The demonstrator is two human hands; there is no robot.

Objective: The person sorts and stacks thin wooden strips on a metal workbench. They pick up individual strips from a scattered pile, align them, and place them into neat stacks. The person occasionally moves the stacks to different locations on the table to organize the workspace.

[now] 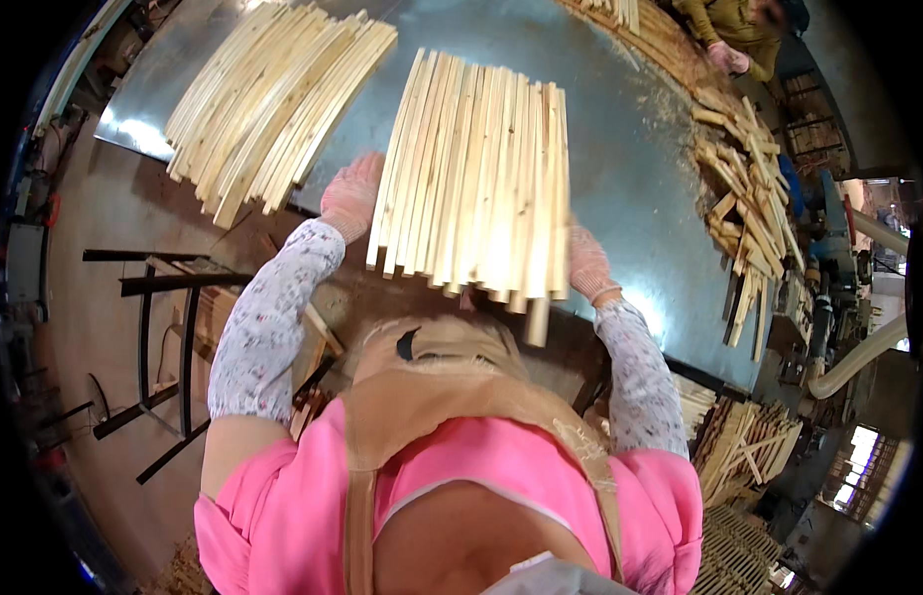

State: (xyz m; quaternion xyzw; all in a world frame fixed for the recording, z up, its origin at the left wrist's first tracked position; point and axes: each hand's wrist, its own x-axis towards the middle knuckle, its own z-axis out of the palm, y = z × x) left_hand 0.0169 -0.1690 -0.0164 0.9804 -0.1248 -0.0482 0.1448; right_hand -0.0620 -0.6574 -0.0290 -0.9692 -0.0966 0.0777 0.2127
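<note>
In the middle of the frame I see one row of pale wooden strips (pixel 471 178), side by side, over the metal table (pixel 635 169). The gloved left hand (pixel 351 196) is at its left edge, the gloved right hand (pixel 587 261) at its right edge; whether the fingers grip, I cannot tell. At upper left lies a second row (pixel 273 99). The tan apron (pixel 461 397), at lower centre, carries a dark curved mark (pixel 406 345).

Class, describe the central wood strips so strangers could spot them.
Find the big metal table. At its near edge is a row of pale wooden strips. Unlike the similar row to its left, it is between the left hand and right hand.
</note>
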